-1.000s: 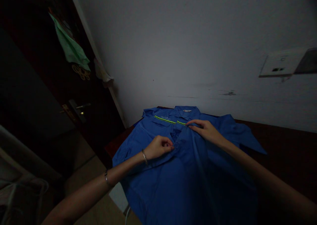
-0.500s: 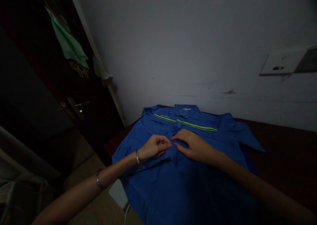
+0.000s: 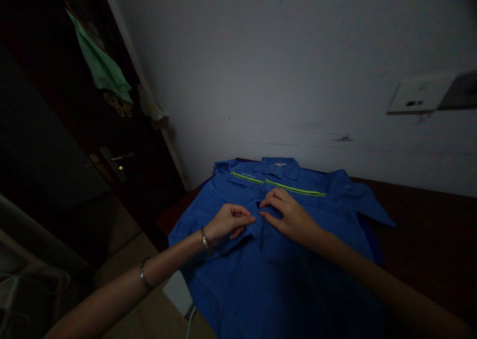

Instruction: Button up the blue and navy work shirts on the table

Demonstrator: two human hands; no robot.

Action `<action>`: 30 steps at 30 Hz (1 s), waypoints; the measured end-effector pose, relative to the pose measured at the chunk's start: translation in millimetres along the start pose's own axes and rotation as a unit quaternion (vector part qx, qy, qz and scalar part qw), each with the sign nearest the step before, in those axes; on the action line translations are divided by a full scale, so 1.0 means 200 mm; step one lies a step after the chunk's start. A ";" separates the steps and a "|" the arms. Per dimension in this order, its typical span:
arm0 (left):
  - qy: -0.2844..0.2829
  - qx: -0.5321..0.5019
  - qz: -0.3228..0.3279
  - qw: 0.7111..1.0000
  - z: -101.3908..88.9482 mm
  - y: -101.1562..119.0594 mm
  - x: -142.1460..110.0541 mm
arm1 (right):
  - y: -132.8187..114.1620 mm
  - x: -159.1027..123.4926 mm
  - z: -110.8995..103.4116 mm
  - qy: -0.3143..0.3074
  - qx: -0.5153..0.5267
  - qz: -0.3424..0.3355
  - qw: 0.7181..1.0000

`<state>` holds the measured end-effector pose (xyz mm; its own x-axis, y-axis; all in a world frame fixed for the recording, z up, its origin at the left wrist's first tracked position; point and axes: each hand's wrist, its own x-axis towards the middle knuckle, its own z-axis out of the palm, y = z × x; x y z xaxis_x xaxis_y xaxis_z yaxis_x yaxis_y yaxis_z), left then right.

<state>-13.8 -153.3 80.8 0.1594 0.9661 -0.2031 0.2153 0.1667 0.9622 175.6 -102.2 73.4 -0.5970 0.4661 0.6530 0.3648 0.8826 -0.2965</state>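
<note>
A blue short-sleeved work shirt (image 3: 238, 279) with yellow-green chest stripes lies spread front up, its collar toward the wall. My left hand (image 3: 230, 222), wearing a bracelet at the wrist, pinches the front placket near the middle between thumb and fingers. Facing it from the right, my right hand (image 3: 288, 214) is curled with thumb and index tips close together at the placket's edge. A small dark gap shows in the cloth by its index fingertip. Whatever button lies between the fingertips is too small and dark to make out.
Under the shirt is a dark reddish table (image 3: 417, 214) against a pale wall (image 3: 279, 70) with a socket (image 3: 419, 95). At left stands a dark door (image 3: 137, 190) with a green cloth (image 3: 102, 70) hanging on it. A white object (image 3: 178, 292) with a cable sits below the table edge.
My right index finger has lifted a little away from the thumb, and a dark gap has appeared in the placket. My left hand has shifted slightly left, still pinching the cloth.
</note>
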 end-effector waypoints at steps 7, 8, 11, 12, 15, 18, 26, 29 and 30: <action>0.046 -0.114 -0.033 0.992 0.02 0.00 0.01 | -0.08 -0.05 -0.02 -0.009 -0.160 -0.100 0.982; 0.048 -0.121 -0.033 0.991 0.02 0.00 0.01 | -0.08 -0.06 -0.02 -0.013 -0.174 -0.112 0.978; 0.045 -0.136 -0.034 0.989 0.03 0.00 0.02 | -0.08 -0.07 -0.01 -0.020 -0.206 -0.149 0.967; 0.042 -0.140 -0.035 0.989 0.04 -0.01 0.02 | -0.08 -0.07 0.00 -0.022 -0.205 -0.156 0.966; 0.037 -0.148 -0.032 0.988 0.05 -0.01 0.01 | -0.05 -0.07 0.01 -0.029 -0.149 -0.125 0.981; 0.034 -0.137 -0.015 0.990 0.06 -0.02 0.00 | -0.03 -0.07 0.01 -0.035 -0.022 -0.035 0.999; 0.049 -0.088 0.030 0.995 0.09 -0.02 -0.01 | -0.06 -0.04 0.02 -0.080 0.172 0.150 0.970; 0.053 -0.074 0.039 0.995 0.09 -0.02 0.00 | -0.07 -0.02 0.03 -0.086 0.194 0.175 0.962; 0.055 -0.071 0.042 0.995 0.09 -0.01 0.00 | -0.07 -0.02 0.03 -0.089 0.199 0.184 0.958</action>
<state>3.2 -157.6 74.7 0.0622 0.9923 -0.1074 0.0660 0.1033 0.9925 168.2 -115.7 70.0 -0.6053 0.7224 0.3342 0.2935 0.5928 -0.7499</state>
